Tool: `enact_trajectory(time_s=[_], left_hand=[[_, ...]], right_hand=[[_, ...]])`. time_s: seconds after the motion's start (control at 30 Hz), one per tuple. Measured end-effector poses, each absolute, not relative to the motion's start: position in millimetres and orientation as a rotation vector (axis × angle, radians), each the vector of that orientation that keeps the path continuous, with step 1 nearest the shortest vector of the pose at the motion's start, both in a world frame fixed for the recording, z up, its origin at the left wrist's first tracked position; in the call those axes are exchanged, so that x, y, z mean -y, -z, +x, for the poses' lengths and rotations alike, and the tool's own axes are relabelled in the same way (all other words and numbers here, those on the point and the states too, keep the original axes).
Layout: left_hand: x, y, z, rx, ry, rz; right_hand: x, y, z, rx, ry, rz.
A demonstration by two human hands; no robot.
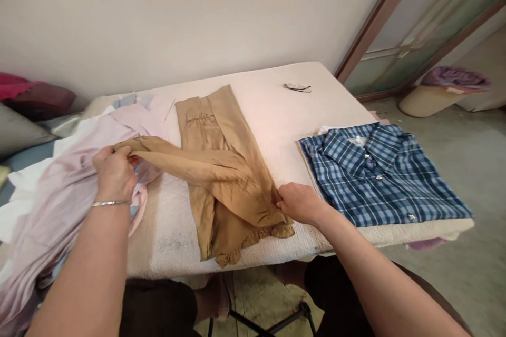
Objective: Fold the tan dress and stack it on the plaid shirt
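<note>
A mustard-brown blouse [225, 168] with gathered, ruffled trim lies partly folded on the padded table. My left hand [115, 171], with a silver bangle at the wrist, is closed on the end of one sleeve and holds it out to the left above a pink garment. At the blouse's right edge, my right hand [298, 202] pinches the cloth near the ruffled end. The raised sleeve stretches across the blouse between both hands. Part of the blouse beneath it is hidden.
A folded blue plaid shirt [379, 174] lies at the right of the table [272, 95]. Eyeglasses [297, 87] rest near the back. Pink and white clothes [90, 168] are heaped at the left. A lined bin [435, 96] stands on the floor by the door.
</note>
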State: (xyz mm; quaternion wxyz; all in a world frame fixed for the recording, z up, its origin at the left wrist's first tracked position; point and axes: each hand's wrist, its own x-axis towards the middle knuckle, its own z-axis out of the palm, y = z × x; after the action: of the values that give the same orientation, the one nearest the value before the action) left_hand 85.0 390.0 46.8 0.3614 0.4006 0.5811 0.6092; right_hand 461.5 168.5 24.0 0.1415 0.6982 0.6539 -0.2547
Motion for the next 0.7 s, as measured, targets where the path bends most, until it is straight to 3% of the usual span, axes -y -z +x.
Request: enact_trajectory(time_s=[0.37,0.7], left_hand=[[-381,-38,104,-1.559,-1.529,0.981],[-382,-36,102,-1.58,-1.517,0.953]], right_hand=[[-172,-16,445,-1.813,0.43,2.205],[-172,-9,454,-1.771,0.404,2.191]])
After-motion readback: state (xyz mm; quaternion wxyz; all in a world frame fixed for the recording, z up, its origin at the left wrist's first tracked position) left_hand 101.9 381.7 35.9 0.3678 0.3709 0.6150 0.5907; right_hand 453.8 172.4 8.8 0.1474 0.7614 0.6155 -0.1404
